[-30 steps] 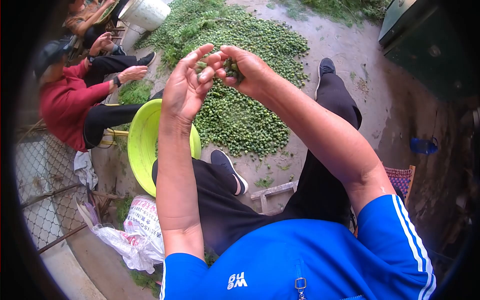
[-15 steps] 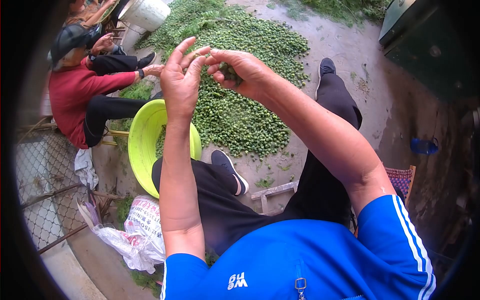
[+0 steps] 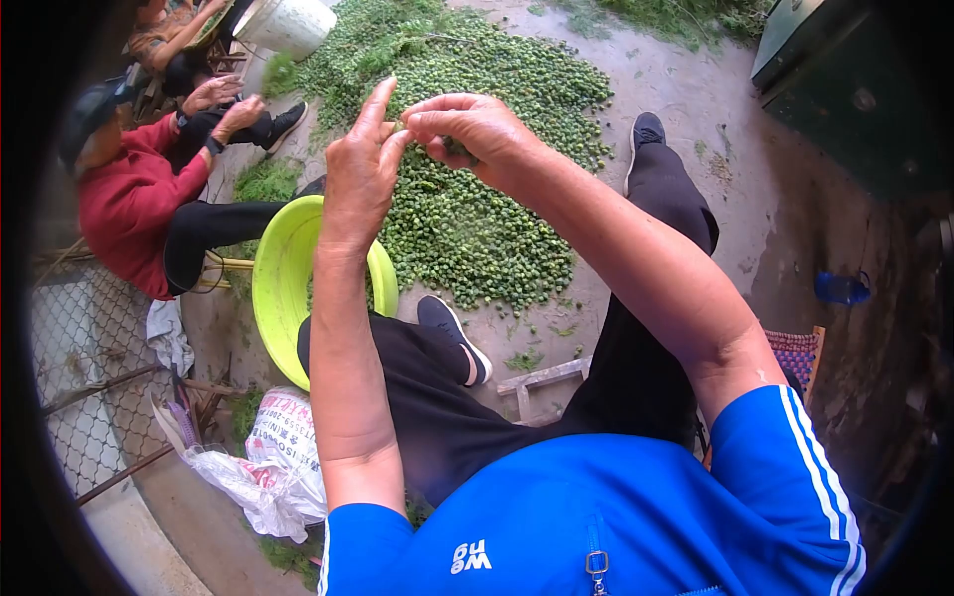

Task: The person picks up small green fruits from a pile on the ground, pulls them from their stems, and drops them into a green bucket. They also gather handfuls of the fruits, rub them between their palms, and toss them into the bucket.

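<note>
My left hand (image 3: 360,179) is raised over the green pile, index finger pointing up, thumb and other fingers pinched together. Its fingertips meet those of my right hand (image 3: 475,131) at a small pale-green piece (image 3: 399,126), which looks like one of the round pods. My right thumb and index finger press together there, while the other fingers curl inward. What lies in the right palm is mostly hidden. Below and beyond both hands spreads a heap of small round green pods (image 3: 477,238). A yellow-green basin (image 3: 283,288) stands tilted beside my left forearm.
A person in a red top (image 3: 134,214) sits at the left, both hands raised; another sits behind. A white bucket (image 3: 288,28) is at the back. A white printed sack (image 3: 288,447) lies lower left, near a wire fence (image 3: 84,368). Feathery greenery (image 3: 686,20) lies at the far edge.
My left hand has turned so its back shows more, and my right fingertips have closed in against it. The person in red has leaned left and drawn the outstretched hand back toward the other.
</note>
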The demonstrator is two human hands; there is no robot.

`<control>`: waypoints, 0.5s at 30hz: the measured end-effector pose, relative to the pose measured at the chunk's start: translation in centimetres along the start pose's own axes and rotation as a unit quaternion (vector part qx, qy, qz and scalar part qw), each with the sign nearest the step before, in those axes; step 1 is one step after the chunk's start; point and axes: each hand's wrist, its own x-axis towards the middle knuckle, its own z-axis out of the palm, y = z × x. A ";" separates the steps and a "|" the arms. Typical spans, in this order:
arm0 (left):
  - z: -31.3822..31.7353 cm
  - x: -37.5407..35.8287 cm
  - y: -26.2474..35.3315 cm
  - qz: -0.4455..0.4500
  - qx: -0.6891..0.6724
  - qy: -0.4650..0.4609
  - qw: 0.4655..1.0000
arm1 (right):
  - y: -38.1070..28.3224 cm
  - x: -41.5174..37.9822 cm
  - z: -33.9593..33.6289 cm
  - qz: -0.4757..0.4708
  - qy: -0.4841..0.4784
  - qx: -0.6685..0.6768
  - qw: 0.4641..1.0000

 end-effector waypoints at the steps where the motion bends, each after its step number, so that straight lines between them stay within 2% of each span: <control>1: -0.2 -0.1 0.0 -0.005 0.000 -0.020 1.000 | 0.0 0.1 0.0 -0.002 -0.004 -0.011 1.000; 8: -0.4 -0.7 -0.4 0.019 -0.025 -0.054 0.998 | 0.1 -0.1 -0.3 0.011 -0.029 -0.062 0.998; 14: -1.2 -1.6 -1.5 0.003 0.010 -0.029 1.000 | 0.5 -0.1 0.1 0.060 -0.067 -0.046 0.995; 15: -1.5 -1.9 -2.3 0.019 0.005 0.001 1.000 | 0.5 0.0 0.1 0.061 -0.070 -0.045 0.995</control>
